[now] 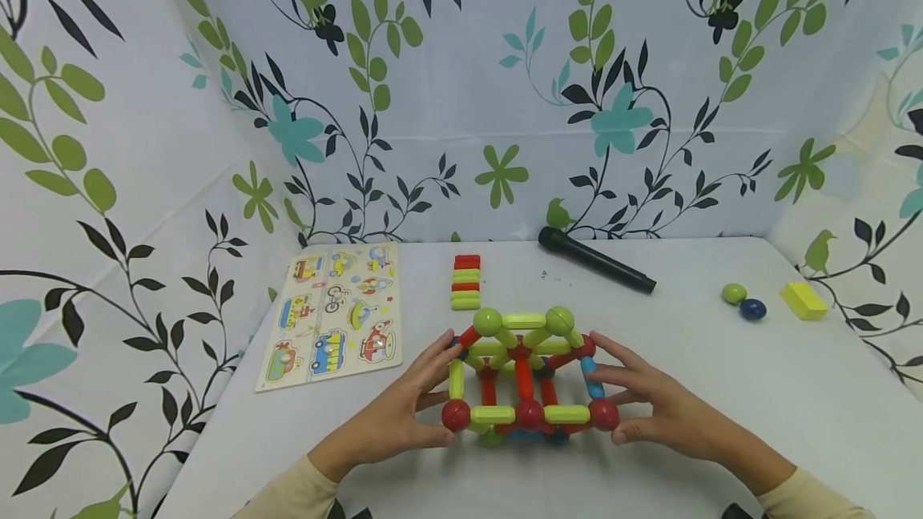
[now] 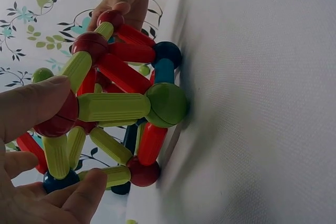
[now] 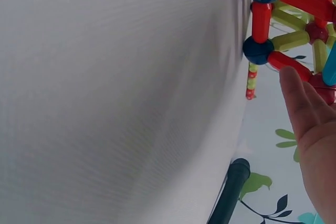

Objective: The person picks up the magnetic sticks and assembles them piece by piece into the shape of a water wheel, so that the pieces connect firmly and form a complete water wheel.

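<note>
— Counting for me: how many hands are on it?

— Both. My left hand [image 1: 404,403] and right hand [image 1: 652,407] each press curled fingers on one rod-and-ball frame [image 1: 526,379], low centre of the frame, standing on the white table [image 1: 721,391].

— Around it?

— One puzzle board [image 1: 333,312] to its left; one stack of spare rods [image 1: 465,282] behind, perhaps six, hard to tell; one black microphone [image 1: 597,260]; two loose balls [image 1: 743,301]; one yellow block [image 1: 803,299]. Nothing blocks either hand.
</note>
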Demonstrator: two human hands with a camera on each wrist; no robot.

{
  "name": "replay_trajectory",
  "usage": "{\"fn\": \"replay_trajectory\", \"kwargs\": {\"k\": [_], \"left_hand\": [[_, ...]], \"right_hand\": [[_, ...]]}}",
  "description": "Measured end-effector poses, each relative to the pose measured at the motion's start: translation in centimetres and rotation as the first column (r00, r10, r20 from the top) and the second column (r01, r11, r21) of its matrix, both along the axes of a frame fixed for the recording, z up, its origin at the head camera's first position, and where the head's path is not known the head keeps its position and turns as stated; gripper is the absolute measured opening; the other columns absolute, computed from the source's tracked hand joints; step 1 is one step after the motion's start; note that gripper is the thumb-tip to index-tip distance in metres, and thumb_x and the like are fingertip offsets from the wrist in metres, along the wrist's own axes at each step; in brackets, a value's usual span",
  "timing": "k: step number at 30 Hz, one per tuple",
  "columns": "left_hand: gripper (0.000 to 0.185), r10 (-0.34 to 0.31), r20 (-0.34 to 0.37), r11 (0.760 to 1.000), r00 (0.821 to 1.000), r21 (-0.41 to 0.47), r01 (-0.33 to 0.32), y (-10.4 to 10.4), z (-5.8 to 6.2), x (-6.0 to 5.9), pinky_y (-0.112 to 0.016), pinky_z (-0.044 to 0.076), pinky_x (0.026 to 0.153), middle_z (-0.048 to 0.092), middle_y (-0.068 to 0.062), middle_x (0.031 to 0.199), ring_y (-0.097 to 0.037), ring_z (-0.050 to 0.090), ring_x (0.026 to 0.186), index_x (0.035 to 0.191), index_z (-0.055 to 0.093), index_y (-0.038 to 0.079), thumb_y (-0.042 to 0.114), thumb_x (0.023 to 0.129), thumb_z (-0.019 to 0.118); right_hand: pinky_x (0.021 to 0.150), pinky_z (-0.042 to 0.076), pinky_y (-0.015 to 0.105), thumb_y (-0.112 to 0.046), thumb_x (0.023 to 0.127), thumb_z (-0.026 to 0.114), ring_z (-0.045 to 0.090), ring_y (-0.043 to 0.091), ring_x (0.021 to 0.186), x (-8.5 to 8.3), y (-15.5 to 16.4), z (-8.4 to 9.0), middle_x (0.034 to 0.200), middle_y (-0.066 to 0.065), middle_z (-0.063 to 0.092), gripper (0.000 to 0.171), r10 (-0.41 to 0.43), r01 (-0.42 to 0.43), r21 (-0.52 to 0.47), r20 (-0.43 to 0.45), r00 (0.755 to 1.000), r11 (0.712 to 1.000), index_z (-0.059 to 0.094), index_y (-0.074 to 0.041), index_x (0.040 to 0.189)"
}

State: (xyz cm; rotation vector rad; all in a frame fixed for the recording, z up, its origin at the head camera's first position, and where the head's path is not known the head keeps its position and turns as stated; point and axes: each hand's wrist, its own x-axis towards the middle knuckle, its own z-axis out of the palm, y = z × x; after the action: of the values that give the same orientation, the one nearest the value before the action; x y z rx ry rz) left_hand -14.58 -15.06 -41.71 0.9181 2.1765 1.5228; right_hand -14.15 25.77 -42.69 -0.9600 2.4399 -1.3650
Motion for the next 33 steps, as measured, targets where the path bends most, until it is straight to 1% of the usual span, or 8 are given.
{"fn": "replay_trajectory", "kwargs": {"k": [4,10,12,16,21,28,33], "left_hand": [[0.100,0.003,-0.002,1.000,1.000,-0.020,-0.003,0.05,0.18,0.11,-0.027,0.045,0.107,-0.003,0.007,0.171,-0.035,0.026,0.153,0.163,0.019,0.026,0.011,0.086,0.081],[0.090,0.032,0.000,0.999,0.999,-0.043,-0.032,0.23,0.54,0.23,-0.027,0.047,0.105,-0.001,0.006,0.171,-0.035,0.033,0.150,0.163,0.022,0.027,0.025,0.092,0.078],[0.089,0.044,0.001,0.998,0.999,-0.050,-0.044,0.28,0.60,0.22,-0.028,0.048,0.104,0.001,0.006,0.171,-0.034,0.034,0.150,0.163,0.023,0.028,0.028,0.092,0.077],[0.089,0.056,-0.001,0.996,0.998,-0.064,-0.056,0.35,0.62,0.25,-0.028,0.049,0.103,0.002,0.008,0.171,-0.033,0.036,0.149,0.162,0.023,0.029,0.028,0.092,0.077],[0.089,0.064,0.002,0.995,0.998,-0.077,-0.064,0.38,0.64,0.31,-0.028,0.050,0.103,0.002,0.009,0.171,-0.032,0.038,0.148,0.162,0.023,0.030,0.028,0.092,0.077],[0.090,0.069,0.003,0.994,0.998,-0.090,-0.069,0.40,0.69,0.36,-0.029,0.050,0.102,0.002,0.010,0.171,-0.032,0.042,0.146,0.162,0.024,0.030,0.029,0.091,0.078],[0.090,0.067,-0.002,0.994,0.998,-0.089,-0.067,0.36,0.69,0.37,-0.030,0.050,0.102,0.001,0.010,0.171,-0.031,0.043,0.145,0.162,0.023,0.029,0.029,0.091,0.078]], "right_hand": [[0.083,0.060,0.031,-0.017,0.089,0.079,0.069,0.030,0.111,0.07,0.10,0.11,0.169,0.013,0.013,0.065,-0.007,0.007,0.021,-0.009,1.000,1.000,0.053,-0.024,0.148],[0.081,0.061,0.034,-0.017,0.088,0.080,0.070,0.023,0.107,0.13,0.21,0.28,0.169,0.013,0.013,0.065,-0.013,0.014,0.049,-0.021,1.000,0.999,0.054,-0.023,0.147],[0.081,0.061,0.034,-0.017,0.088,0.080,0.070,0.022,0.106,0.13,0.19,0.33,0.169,0.013,0.013,0.065,-0.013,0.015,0.052,-0.027,1.000,0.999,0.054,-0.024,0.147],[0.082,0.061,0.035,-0.017,0.087,0.081,0.070,0.021,0.106,0.15,0.16,0.38,0.169,0.013,0.014,0.066,-0.015,0.016,0.054,-0.035,0.999,0.998,0.055,-0.025,0.147],[0.082,0.061,0.036,-0.017,0.087,0.081,0.070,0.019,0.105,0.19,0.19,0.44,0.169,0.013,0.014,0.064,-0.016,0.018,0.057,-0.033,0.999,0.998,0.056,-0.022,0.146],[0.081,0.061,0.035,-0.017,0.088,0.081,0.070,0.022,0.105,0.24,0.15,0.53,0.169,0.013,0.014,0.064,-0.018,0.019,0.058,-0.027,0.999,0.998,0.056,-0.022,0.146],[0.081,0.061,0.034,-0.018,0.088,0.081,0.070,0.017,0.104,0.26,0.13,0.57,0.169,0.013,0.015,0.063,-0.022,0.025,0.068,-0.034,0.999,0.997,0.056,-0.022,0.146]]}}
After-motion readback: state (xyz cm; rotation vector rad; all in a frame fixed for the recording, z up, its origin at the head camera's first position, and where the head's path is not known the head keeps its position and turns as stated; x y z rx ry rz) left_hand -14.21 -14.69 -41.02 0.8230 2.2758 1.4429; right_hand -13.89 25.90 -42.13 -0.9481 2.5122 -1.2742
